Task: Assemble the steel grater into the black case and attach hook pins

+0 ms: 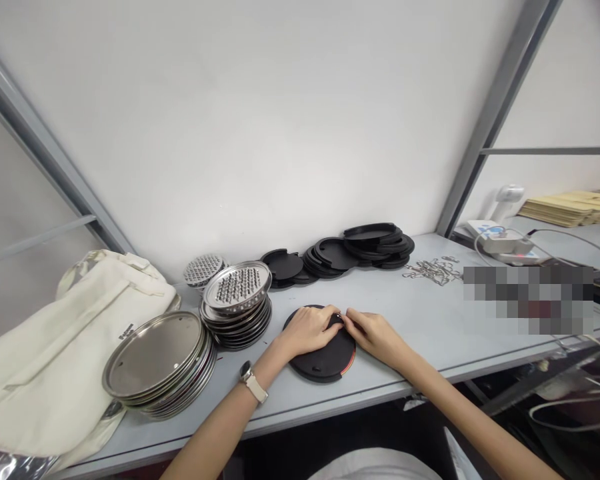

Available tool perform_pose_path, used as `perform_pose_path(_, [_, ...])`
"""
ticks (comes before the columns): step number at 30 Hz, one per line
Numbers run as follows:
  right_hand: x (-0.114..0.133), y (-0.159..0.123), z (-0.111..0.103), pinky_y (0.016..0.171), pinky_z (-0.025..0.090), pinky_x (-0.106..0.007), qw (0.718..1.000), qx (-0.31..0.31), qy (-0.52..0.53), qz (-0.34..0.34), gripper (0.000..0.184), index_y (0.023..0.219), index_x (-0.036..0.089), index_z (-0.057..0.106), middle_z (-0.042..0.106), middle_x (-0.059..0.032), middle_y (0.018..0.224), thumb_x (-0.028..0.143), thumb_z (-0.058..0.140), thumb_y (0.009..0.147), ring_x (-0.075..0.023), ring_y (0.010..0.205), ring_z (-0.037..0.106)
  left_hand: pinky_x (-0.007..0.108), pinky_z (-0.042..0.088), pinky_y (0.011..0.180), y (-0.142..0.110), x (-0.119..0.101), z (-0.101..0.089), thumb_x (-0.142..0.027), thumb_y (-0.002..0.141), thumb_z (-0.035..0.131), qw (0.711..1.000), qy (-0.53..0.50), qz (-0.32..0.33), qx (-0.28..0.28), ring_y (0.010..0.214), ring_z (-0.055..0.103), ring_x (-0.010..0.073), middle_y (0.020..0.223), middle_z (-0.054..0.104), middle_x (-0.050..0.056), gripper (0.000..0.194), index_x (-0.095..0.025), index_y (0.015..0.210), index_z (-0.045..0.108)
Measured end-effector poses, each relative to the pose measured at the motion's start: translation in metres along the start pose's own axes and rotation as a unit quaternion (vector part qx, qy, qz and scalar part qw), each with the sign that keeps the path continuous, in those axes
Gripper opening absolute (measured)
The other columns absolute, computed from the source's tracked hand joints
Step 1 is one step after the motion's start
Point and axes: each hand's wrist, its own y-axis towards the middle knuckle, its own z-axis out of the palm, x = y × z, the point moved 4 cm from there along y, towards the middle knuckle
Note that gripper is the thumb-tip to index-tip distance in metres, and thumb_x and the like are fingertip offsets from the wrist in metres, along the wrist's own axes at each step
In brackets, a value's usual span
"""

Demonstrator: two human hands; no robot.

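Note:
A black round disc with a raised rim lies flat on the table before me. A curved strip of red and orange shows at its right edge, where the rim is cut away. Across the disc's upper part rests my left hand, its thumb and forefinger pinched at the far right edge. My right hand meets it there, also in a pinch. A tiny shiny glint shows between the fingertips; what it belongs to is too small and covered to name.
Stacked metal discs and metal grater plates stand to the left, beside a cream canvas bag. Black round parts are heaped along the wall. Small metal hooks or clips lie at right, near a power strip.

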Motion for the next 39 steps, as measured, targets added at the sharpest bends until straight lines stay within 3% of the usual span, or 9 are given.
perform_pose_path(5, [-0.006, 0.000, -0.003, 0.049, 0.029, -0.022, 0.998, -0.027, 0.028, 0.040, 0.026, 0.068, 0.022, 0.035, 0.041, 0.0057, 0.053, 0.030, 0.035, 0.092, -0.0098, 0.046, 0.038, 0.023, 0.038, 0.059, 0.000, -0.002, -0.001, -0.029, 0.089, 0.048, 1.000, 0.000, 0.016, -0.003, 0.063, 0.059, 0.0144, 0.067, 0.059, -0.002, 0.017, -0.020, 0.103, 0.054])
perform_pose_path(8, [-0.007, 0.000, -0.001, 0.050, 0.028, -0.022, 0.998, -0.006, 0.043, 0.054, 0.026, 0.069, 0.022, 0.034, 0.040, 0.0058, 0.054, 0.031, 0.034, 0.093, -0.0100, 0.047, 0.037, 0.023, 0.039, 0.058, 0.000, -0.002, -0.002, -0.029, 0.088, 0.050, 1.000, 0.006, 0.006, -0.007, 0.062, 0.059, 0.0152, 0.067, 0.059, -0.002, 0.021, -0.019, 0.106, 0.053])
perform_pose_path(14, [-0.005, 0.001, 0.004, 0.051, 0.028, -0.023, 0.996, 0.057, 0.042, 0.045, 0.023, 0.075, 0.022, 0.040, 0.042, 0.0047, 0.056, 0.032, 0.032, 0.094, -0.0108, 0.048, 0.039, 0.024, 0.041, 0.060, 0.001, -0.001, -0.001, -0.029, 0.086, 0.050, 1.000, 0.012, -0.013, -0.014, 0.063, 0.061, 0.0169, 0.069, 0.061, 0.000, 0.030, -0.019, 0.114, 0.049])
perform_pose_path(19, [-0.004, 0.001, 0.005, 0.051, 0.027, -0.022, 0.996, 0.059, 0.038, 0.046, 0.024, 0.072, 0.022, 0.038, 0.039, 0.0055, 0.056, 0.033, 0.033, 0.093, -0.0100, 0.048, 0.036, 0.027, 0.042, 0.062, 0.000, 0.003, 0.001, -0.037, 0.086, 0.050, 0.999, 0.025, -0.040, -0.026, 0.070, 0.063, 0.0201, 0.076, 0.064, 0.002, 0.031, -0.021, 0.112, 0.051])
perform_pose_path(26, [-0.002, -0.001, 0.002, 0.050, 0.026, -0.022, 0.997, 0.044, 0.048, 0.047, 0.025, 0.069, 0.022, 0.035, 0.033, 0.0067, 0.053, 0.031, 0.034, 0.093, -0.0091, 0.046, 0.034, 0.026, 0.042, 0.063, 0.000, 0.002, 0.001, -0.034, 0.090, 0.045, 0.999, 0.027, -0.016, -0.022, 0.072, 0.064, 0.0186, 0.080, 0.066, 0.002, 0.021, -0.021, 0.103, 0.053])
perform_pose_path(39, [-0.007, 0.001, 0.007, 0.051, 0.029, -0.023, 0.997, 0.059, 0.002, 0.045, 0.026, 0.074, 0.022, 0.039, 0.044, 0.0038, 0.056, 0.032, 0.028, 0.095, -0.0121, 0.048, 0.044, 0.027, 0.043, 0.062, 0.000, 0.003, 0.001, -0.035, 0.089, 0.046, 0.998, 0.044, -0.023, -0.029, 0.071, 0.064, 0.0206, 0.074, 0.064, 0.001, 0.026, -0.021, 0.111, 0.048])
